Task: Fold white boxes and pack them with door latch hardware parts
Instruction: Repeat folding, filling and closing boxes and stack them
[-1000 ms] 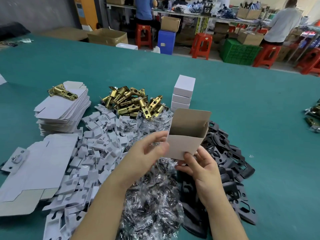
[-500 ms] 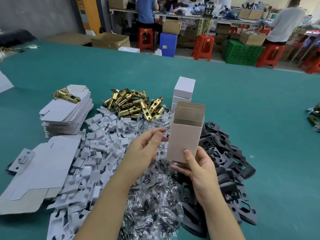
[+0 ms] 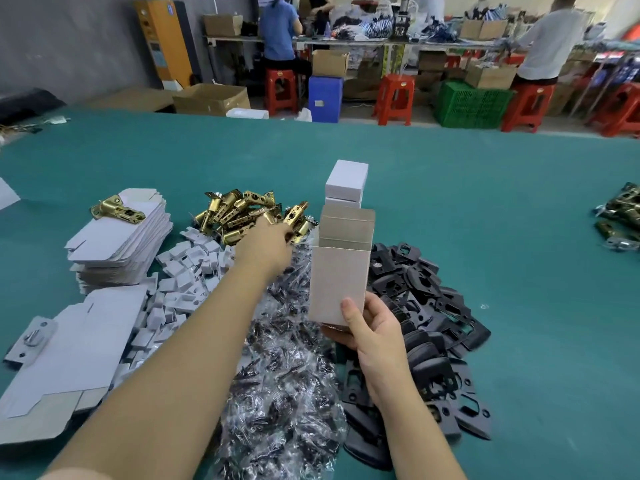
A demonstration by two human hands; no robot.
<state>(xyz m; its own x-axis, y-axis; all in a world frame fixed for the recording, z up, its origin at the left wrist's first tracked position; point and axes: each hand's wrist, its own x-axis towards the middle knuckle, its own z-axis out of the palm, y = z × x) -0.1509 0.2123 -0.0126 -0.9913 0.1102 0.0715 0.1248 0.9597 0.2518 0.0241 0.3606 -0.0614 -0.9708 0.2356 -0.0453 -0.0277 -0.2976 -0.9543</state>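
My right hand [image 3: 369, 329] grips the bottom of an upright folded white box [image 3: 341, 278], thumb on its front, top flaps open and the inside empty. My left hand [image 3: 266, 245] reaches forward over the pile of brass door latches [image 3: 235, 209], and its fingertips touch one of them. The back of the hand hides the fingers, so a grip cannot be made out. Behind the held box stand closed white boxes [image 3: 346, 183] in a stack.
A stack of flat box blanks [image 3: 121, 244] with one brass latch [image 3: 116, 209] on top lies at the left. White plastic inserts [image 3: 187, 271], clear screw bags [image 3: 284, 375] and black plates [image 3: 426, 306] cover the green table [image 3: 519, 271]. Dark latches [image 3: 620, 216] lie far right.
My left hand let go of the box and moved forward to the brass latches. My right hand now holds the box alone, turned upright.
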